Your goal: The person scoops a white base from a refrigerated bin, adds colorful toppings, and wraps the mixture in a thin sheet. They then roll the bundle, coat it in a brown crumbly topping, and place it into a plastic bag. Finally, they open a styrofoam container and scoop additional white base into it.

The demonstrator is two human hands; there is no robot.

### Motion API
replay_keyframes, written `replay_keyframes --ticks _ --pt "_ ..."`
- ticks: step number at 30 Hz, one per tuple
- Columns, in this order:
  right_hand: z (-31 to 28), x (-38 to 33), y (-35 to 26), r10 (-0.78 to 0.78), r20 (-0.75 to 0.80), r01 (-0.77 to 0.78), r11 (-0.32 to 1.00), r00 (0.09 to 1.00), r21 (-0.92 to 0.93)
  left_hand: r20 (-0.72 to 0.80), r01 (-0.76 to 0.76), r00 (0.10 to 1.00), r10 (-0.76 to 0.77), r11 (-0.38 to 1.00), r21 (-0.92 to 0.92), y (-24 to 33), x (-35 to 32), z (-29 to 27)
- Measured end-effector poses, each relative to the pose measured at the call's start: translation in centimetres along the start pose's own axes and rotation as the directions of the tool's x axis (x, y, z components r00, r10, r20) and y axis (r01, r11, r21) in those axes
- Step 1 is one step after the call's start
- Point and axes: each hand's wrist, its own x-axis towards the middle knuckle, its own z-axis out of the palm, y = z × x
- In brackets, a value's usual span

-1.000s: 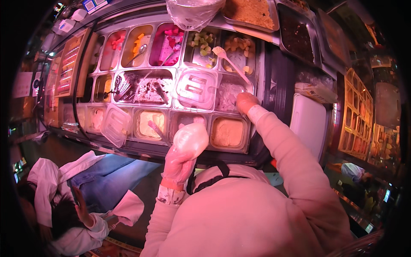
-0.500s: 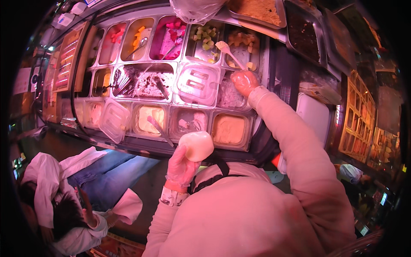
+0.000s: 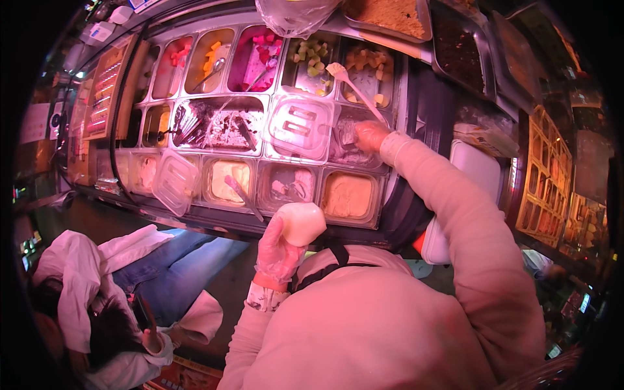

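In my gloved left hand (image 3: 278, 250), held in front of my chest, is a smooth white rounded piece (image 3: 303, 224), soft-looking like dough. The fingers curve round its left side. My gloved right hand (image 3: 372, 136) reaches down into a metal tub (image 3: 348, 153) of pale shredded-looking stuff at the right of the middle row. Its fingertips are turned down and partly hidden, so what they hold cannot be made out. A pale spatula (image 3: 354, 84) lies across the tub of orange-yellow cubes (image 3: 370, 62), its handle end beside that hand.
Several tubs surround my hands: green cubes (image 3: 311, 58), pink pieces (image 3: 260, 55), an orange cream (image 3: 348, 195), a yellow cream (image 3: 229, 181). Clear lids (image 3: 299, 127) rest on some. Trays of crumbs (image 3: 390, 18) stand at the back. A person (image 3: 97, 292) is at lower left.
My right hand has lowered into the tub, away from the spatula's handle, which shows more now. My left hand has barely moved with the white piece. The person at lower left has shifted.
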Motion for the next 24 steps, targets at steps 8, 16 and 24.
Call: replay_keyframes --ticks 8,16,24 --pt "5.9 -0.7 1.4 0.343 0.644 -0.707 0.093 0.684 0.701 0.031 0.029 0.999 -0.029 0.999 -0.021 -0.1 -0.3 1.2" --pt "6.4 -6.0 -1.0 0.169 0.595 -0.395 -0.602 0.786 0.694 0.048 -0.018 0.999 0.016 0.999 0.051 0.3 -1.1 1.1" --pt "2.3 -10.8 -3.3 0.432 0.43 -0.167 -0.525 0.793 0.835 0.018 -0.048 0.999 0.048 0.999 -0.019 0.0 3.5 3.2"
